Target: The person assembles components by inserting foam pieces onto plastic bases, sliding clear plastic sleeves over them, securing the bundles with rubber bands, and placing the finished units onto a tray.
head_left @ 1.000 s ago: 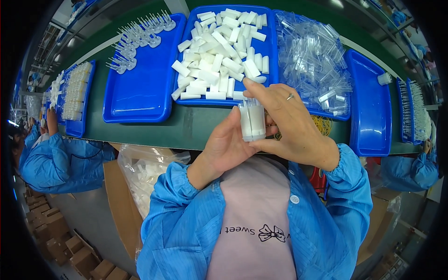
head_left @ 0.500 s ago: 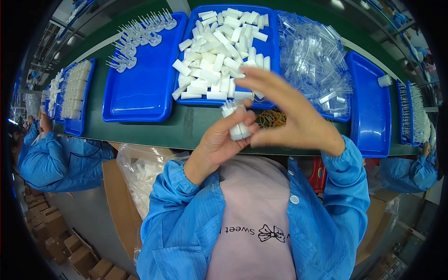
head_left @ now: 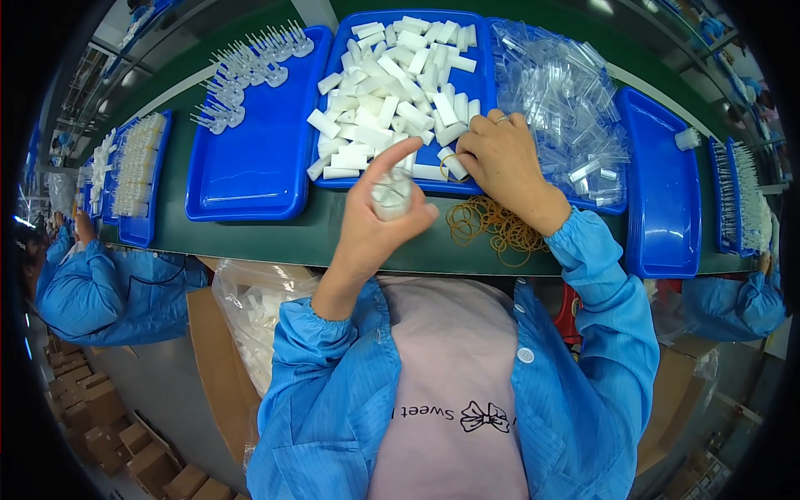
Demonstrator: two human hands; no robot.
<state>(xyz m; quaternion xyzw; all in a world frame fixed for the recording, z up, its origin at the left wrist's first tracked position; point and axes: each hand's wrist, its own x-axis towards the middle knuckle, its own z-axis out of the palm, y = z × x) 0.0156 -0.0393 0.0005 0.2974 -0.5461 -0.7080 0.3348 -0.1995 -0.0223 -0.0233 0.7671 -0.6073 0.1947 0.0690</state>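
Note:
My left hand is wrapped round a short whitish cylindrical bundle, its thumb and index finger stretched out beside it. The bundle's lower part is hidden in the palm. Over the near right corner of the middle blue tray, my right hand is closed, knuckles up, with its fingertips on a white block. A thin tan rubber band loops at this block. Many white blocks are heaped in the tray. Just below my right hand, a tangle of rubber bands lies on the green table.
A left blue tray has clear pronged parts along its far edge. Clear plastic sleeves fill a tray at right, beside a blue tray with one small bundle. Co-workers in blue sit at both sides.
My right hand has moved away from the bundle, out to the white blocks in the tray. My left hand has shifted slightly left and up, turning the bundle. The rubber bands are now uncovered.

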